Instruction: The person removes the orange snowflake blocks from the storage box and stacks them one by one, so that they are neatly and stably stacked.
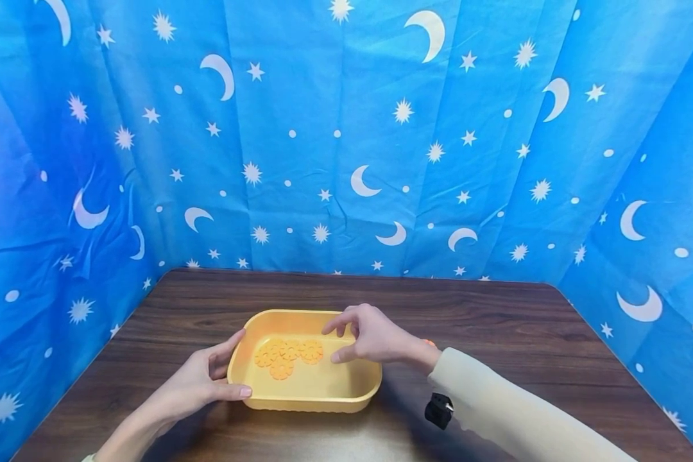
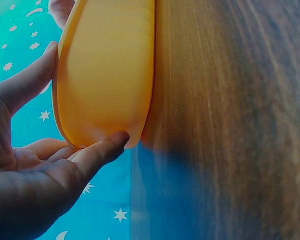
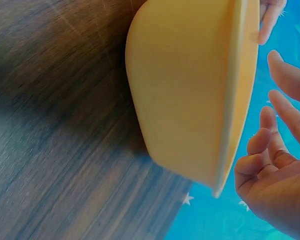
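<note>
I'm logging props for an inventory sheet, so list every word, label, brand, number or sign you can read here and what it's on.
None: no readable text in any view.
Yellow tray: no lettering visible on the sides shown.
Orange discs: too small to tell whether they carry marks.
Black device by the right sleeve: too small to read.
Blue backdrop: only printed moons, stars and dots.
</note>
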Action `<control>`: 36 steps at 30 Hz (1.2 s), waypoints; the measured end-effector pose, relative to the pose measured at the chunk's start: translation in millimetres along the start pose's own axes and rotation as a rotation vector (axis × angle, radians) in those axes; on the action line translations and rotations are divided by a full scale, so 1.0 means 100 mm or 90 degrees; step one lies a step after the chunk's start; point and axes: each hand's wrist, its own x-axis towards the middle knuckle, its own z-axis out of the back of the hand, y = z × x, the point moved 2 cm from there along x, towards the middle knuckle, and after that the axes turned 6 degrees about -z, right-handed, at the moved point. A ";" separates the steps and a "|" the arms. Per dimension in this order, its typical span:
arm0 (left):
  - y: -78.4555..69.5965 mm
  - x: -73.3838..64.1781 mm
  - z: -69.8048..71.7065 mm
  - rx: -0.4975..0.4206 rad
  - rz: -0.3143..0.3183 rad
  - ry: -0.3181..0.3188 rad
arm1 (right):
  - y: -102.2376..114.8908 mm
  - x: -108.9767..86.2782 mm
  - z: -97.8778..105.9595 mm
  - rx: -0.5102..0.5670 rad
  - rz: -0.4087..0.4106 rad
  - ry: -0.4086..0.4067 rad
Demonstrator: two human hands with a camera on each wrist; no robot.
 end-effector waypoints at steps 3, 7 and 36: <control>0.01 0.00 0.00 -0.005 -0.001 0.001 | 0.02 0.06 -0.07 0.003 -0.001 0.010; -0.02 0.01 0.01 -0.011 -0.018 0.006 | 0.01 0.16 -0.14 0.007 0.008 0.020; 0.00 0.01 0.01 -0.008 -0.009 0.008 | -0.17 0.42 -0.42 -0.026 -0.073 0.109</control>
